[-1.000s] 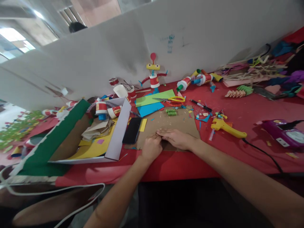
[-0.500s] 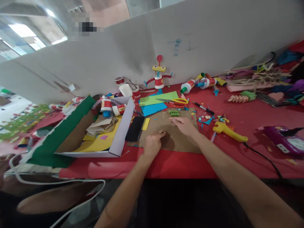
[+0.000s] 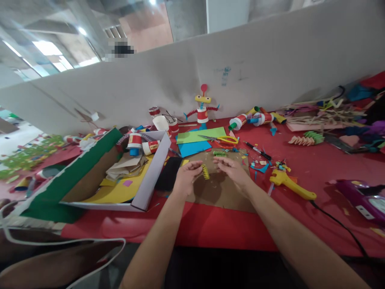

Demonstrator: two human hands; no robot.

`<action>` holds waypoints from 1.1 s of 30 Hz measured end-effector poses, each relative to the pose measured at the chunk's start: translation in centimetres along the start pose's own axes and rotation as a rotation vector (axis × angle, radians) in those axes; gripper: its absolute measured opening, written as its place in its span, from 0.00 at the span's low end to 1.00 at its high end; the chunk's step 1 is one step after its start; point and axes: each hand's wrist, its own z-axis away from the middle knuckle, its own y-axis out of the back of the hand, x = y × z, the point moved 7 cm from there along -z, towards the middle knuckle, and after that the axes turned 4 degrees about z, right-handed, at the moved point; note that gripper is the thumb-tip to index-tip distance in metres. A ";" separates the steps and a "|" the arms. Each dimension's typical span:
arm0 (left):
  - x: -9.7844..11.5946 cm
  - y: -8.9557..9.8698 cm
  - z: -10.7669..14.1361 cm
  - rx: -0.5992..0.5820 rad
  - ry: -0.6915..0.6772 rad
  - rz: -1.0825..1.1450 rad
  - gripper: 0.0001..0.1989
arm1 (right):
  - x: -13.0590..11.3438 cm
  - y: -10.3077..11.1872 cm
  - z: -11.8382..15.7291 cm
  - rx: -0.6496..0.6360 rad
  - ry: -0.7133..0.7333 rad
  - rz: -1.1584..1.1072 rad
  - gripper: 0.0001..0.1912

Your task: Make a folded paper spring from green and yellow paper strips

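Note:
A small yellow folded paper spring (image 3: 205, 171) is at the fingertips of my left hand (image 3: 189, 176), which is closed on its upper end above the brown cardboard (image 3: 222, 196). My right hand (image 3: 231, 171) is a short way to the right, its fingers apart and nothing seen in them. Just beyond my right fingertips lies a green paper spring (image 3: 219, 153). A black phone (image 3: 169, 173) rests left of my left hand, partly covered by it. Yellow scissors (image 3: 227, 139) lie on green paper (image 3: 192, 135) and blue paper (image 3: 192, 148) behind the cardboard.
An open box (image 3: 140, 190) with paper and cup figures stands at left. A yellow glue gun (image 3: 291, 184), its black cable, a pen (image 3: 258, 150) and paper scraps are at right. A paper-cup robot (image 3: 202, 115) stands by the wall; a purple device (image 3: 359, 200) is far right.
The yellow spring now shows between my hands. My left hand has turned and its fingers have lifted; my right hand's fingers have spread. The camera view has tilted up.

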 end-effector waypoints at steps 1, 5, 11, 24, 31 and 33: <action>0.2 -0.4 -0.3 -0.024 0.026 0.045 0.12 | 0.1 0.0 0.0 -0.003 0.007 0.009 0.18; 0.7 -0.9 -1.2 -0.085 0.061 0.115 0.12 | 0.0 -0.6 0.1 -0.059 0.055 0.096 0.21; -0.3 -1.9 -1.6 -0.099 0.182 0.271 0.10 | -2.1 -1.4 1.1 -0.094 0.208 0.147 0.33; 0.7 -4.3 -1.5 -0.233 0.063 0.194 0.12 | -4.1 -0.9 1.7 -0.096 0.373 0.293 0.31; 1.2 -4.5 -0.8 -0.261 0.093 0.195 0.12 | -5.0 -0.5 1.7 -0.034 0.393 0.298 0.19; 1.0 -4.7 -0.5 -0.292 0.161 0.231 0.12 | -5.3 -0.2 1.8 0.012 0.410 0.342 0.16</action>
